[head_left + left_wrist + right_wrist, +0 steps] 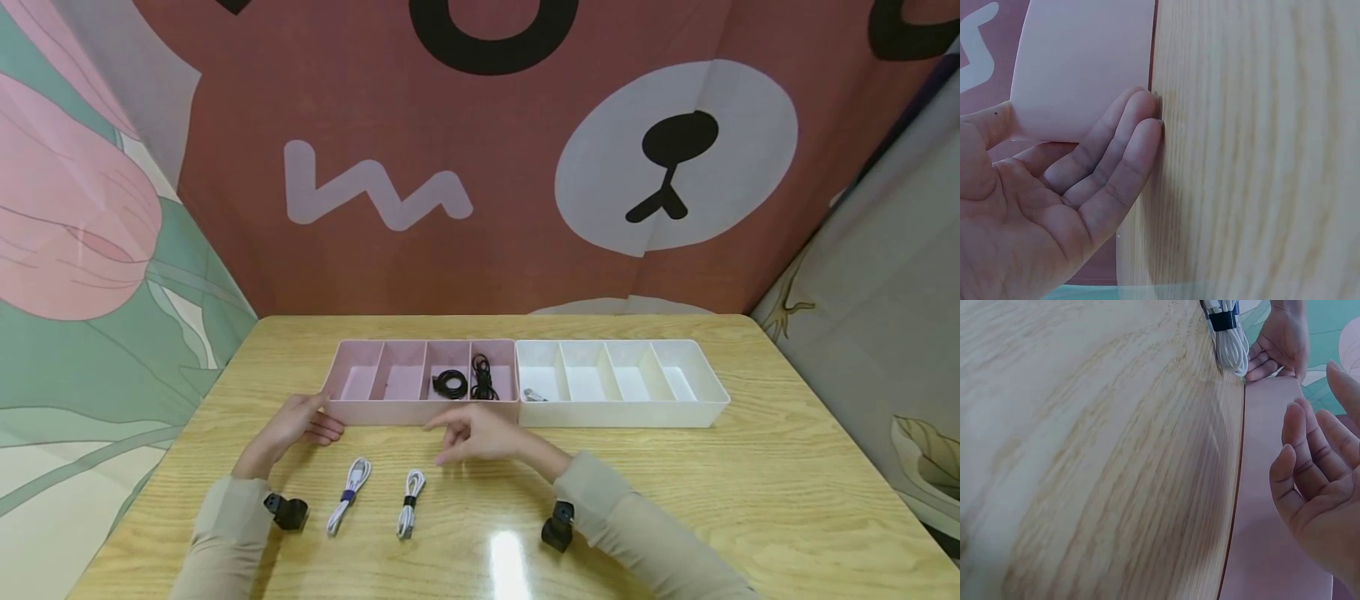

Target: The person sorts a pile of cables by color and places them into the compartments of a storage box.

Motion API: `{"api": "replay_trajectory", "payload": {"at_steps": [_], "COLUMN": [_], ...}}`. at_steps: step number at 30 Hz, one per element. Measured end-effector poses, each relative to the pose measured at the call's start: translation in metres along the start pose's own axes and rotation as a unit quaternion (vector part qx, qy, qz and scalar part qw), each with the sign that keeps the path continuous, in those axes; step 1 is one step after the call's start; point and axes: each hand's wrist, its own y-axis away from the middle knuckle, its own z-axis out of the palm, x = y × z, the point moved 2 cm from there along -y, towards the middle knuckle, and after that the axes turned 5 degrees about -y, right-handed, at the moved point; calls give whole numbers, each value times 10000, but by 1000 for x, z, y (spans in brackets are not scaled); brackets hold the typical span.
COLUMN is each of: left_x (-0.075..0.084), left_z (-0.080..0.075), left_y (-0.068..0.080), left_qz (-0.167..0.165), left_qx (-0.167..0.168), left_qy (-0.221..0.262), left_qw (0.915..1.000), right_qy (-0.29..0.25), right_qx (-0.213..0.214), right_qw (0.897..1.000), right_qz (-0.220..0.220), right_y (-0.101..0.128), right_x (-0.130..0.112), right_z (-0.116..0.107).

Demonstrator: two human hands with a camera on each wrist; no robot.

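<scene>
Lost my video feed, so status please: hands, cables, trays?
Left hand open, fingers touching pink tray corner. Right hand open, hovering before the tray, holding nothing. Two white cables on table, unobstructed.

The small grey item lying in the white tray is appearing too small to identify; both wrist views are cropping the pink tray.

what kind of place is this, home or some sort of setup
Probably a staged tabletop setup, not a lived-in room: a wooden table boxed in by cartoon-print backdrop cloths, with only a pink divided tray, a white one and bundled cables laid out.
</scene>
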Motion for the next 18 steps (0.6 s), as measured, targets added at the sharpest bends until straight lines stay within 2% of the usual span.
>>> {"api": "replay_trajectory", "payload": {"at_steps": [11,18], "left_x": [-2,-2], "left_z": [-1,0], "left_y": [0,0], "left_qz": [8,77], "left_qx": [29,-1], "left_qy": [-24,79], "left_qw": [10000,9999], "right_qy": [244,377], "right_qx": [-271,-252], "right_qw": [9993,9988], "right_qz": [-96,-204], "right_y": [-10,-13], "right_x": [2,5], "right_z": [8,12]}}
